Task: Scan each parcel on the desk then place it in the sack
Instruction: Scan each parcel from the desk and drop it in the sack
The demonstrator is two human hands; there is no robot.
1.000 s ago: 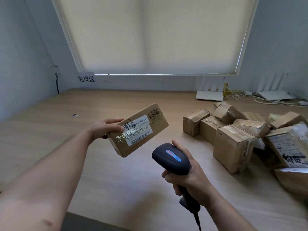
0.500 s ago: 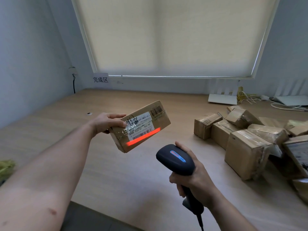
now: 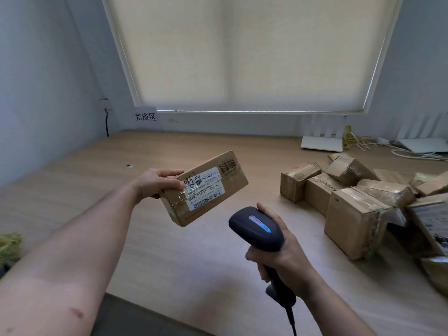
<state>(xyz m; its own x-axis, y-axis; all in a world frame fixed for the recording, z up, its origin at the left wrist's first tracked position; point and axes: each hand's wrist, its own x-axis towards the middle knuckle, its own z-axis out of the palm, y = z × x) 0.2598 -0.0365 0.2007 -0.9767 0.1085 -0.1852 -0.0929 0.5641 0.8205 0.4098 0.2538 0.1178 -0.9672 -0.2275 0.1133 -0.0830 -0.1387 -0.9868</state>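
The red scan line that lay across the label half a second before was gone, and the view had swung a little more to the left, so the pile slid toward the right edge. The parcel had hardly moved.

The left hand (image 3: 155, 184) held the cardboard parcel (image 3: 206, 187) up in the air over the bench (image 3: 169, 251). Its thumb lay on the top face and its fingers curled under the near end. The parcel was tipped so that its white label (image 3: 206, 189) faced the scanner, which is how the barcode could be read. The right hand (image 3: 283, 253) was wrapped tight round the handle of the black barcode scanner (image 3: 255, 229), whose head pointed up at the label from just below and to the right, not touching it. A small blue and red light showed on its top.

With the red line off, the scan was probably done, so this parcel looked ready to go in the sack. A bit of yellow-green stuff (image 3: 9, 246) showed at the far left edge; it may be the sack, but too little was in view to tell.

The pile of other brown parcels (image 3: 351, 209) sat on the right of the bench, waiting for their turn.
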